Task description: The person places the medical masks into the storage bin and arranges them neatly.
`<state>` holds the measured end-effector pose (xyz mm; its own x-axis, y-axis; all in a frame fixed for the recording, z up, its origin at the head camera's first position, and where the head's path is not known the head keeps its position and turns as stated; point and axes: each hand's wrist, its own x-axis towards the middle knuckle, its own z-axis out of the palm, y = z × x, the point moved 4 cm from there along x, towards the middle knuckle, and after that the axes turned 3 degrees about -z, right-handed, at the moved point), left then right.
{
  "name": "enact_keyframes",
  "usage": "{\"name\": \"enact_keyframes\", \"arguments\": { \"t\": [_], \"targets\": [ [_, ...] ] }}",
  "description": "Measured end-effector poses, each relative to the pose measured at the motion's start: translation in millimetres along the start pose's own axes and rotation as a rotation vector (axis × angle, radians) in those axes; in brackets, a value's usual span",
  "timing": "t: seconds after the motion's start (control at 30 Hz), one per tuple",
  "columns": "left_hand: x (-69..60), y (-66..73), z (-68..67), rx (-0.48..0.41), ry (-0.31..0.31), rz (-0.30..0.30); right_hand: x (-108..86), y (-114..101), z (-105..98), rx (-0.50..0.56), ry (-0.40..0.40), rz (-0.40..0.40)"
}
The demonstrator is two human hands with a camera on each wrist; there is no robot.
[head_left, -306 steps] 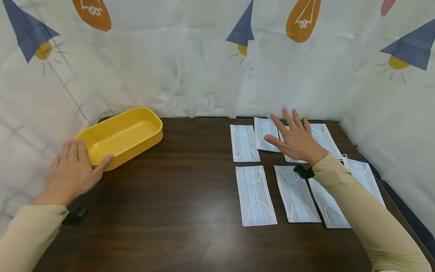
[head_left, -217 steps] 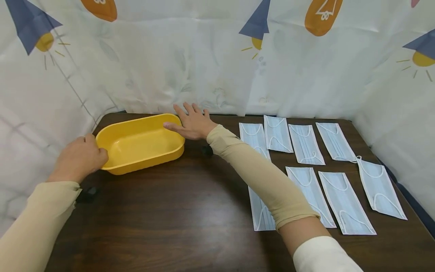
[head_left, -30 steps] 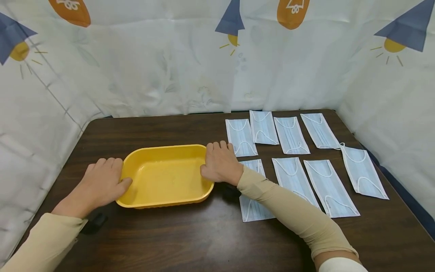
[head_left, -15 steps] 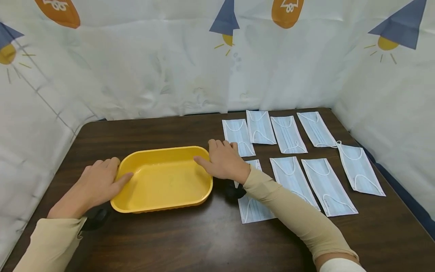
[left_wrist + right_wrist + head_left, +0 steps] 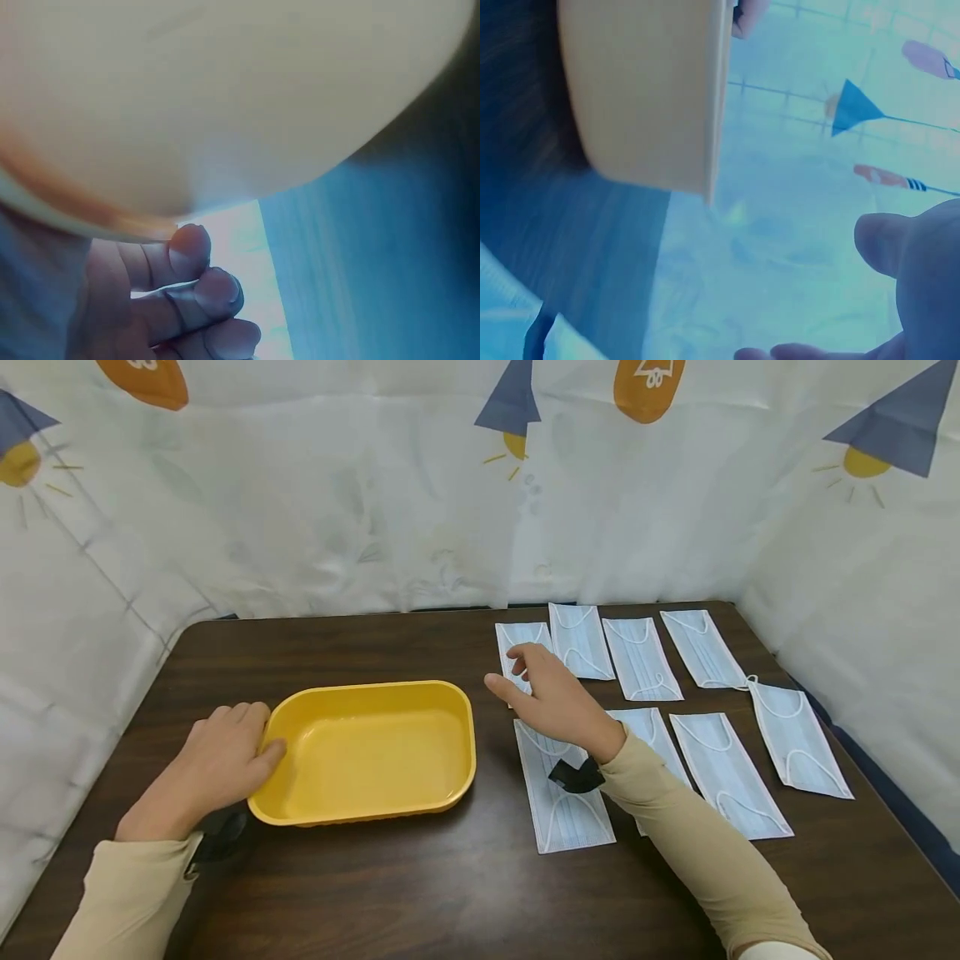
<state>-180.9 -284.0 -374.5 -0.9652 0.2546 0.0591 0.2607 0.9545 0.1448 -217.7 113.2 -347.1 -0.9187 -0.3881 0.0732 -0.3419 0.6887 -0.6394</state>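
Note:
A yellow tray (image 5: pixel 367 760) with nothing in it sits left of the middle of the table. My left hand (image 5: pixel 217 768) grips its left end, thumb over the rim; in the left wrist view the fingers of that hand (image 5: pixel 180 300) curl under the edge of the tray (image 5: pixel 262 90). My right hand (image 5: pixel 558 697) hovers over the masks, fingers loosely bent and holding nothing, off the tray's right end. Below it lie a near blue mask (image 5: pixel 551 802) and a far one (image 5: pixel 510 633), partly covered. The right wrist view shows the tray's side (image 5: pixel 645 90) apart from my right thumb (image 5: pixel 885 244).
More blue masks with white loops, such as one at the right (image 5: pixel 806 752) and one at the back (image 5: pixel 697 647), lie in two rough rows on the dark wooden table (image 5: pixel 375 893). A printed white curtain (image 5: pixel 337 510) stands behind and on both sides.
My right hand has let go of the tray's right end and moved right, over the masks. My left hand keeps its grip. The tray was brought nearer and to the right since the earliest frames.

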Motion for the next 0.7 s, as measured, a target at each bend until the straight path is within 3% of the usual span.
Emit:
{"name": "enact_keyframes", "arguments": {
  "t": [0.37,0.7],
  "targets": [
    [1.2,3.5,-0.9,0.031,-0.042,-0.028,-20.4,34,-17,0.037,0.048,0.041],
    [-2.9,3.5,-1.7,0.024,-0.044,-0.049,-19.4,59,-32,0.128,-0.003,0.042]
  ]
}}
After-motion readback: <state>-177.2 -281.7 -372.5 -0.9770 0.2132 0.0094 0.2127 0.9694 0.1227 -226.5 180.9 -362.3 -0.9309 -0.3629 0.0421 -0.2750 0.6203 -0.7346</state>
